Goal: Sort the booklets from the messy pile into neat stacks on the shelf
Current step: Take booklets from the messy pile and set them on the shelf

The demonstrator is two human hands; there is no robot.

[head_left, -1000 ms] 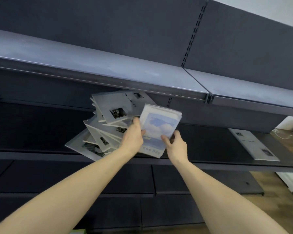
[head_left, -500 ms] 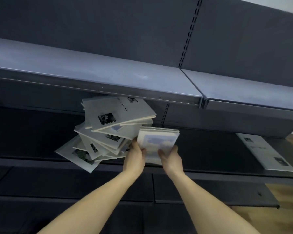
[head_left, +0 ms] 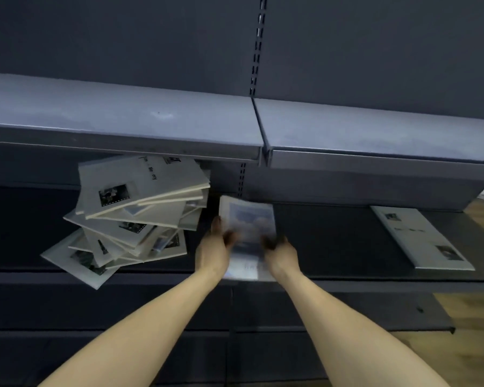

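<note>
You've got a small bundle of blue cloud-cover booklets (head_left: 248, 233) between both hands in the middle of the frame, flat or nearly flat on the dark shelf (head_left: 333, 236), just right of the messy pile (head_left: 134, 216). Your left hand (head_left: 213, 248) grips its left edge and your right hand (head_left: 281, 254) the right edge, fingers curled onto the cover as far as the blur lets me tell.

To do this bit well, I'd square the bundle up before letting go: press the sides in, then nudge the near edge so it lines up with the shelf's front lip. Right now the near end looks like it hangs over that lip a little, so push it back.

Room-wise, you're fine on the right: there's a bare stretch of shelf between your bundle and the lone grey booklet (head_left: 422, 237) at the right of the frame. The left is tight. The pile leans and fans out, with one corner poking past the front edge at lower left, so a bump from your left wrist could probably tip it. The upper shelf (head_left: 123, 127) sits low overhead, so slide things rather than lift them high.
</note>
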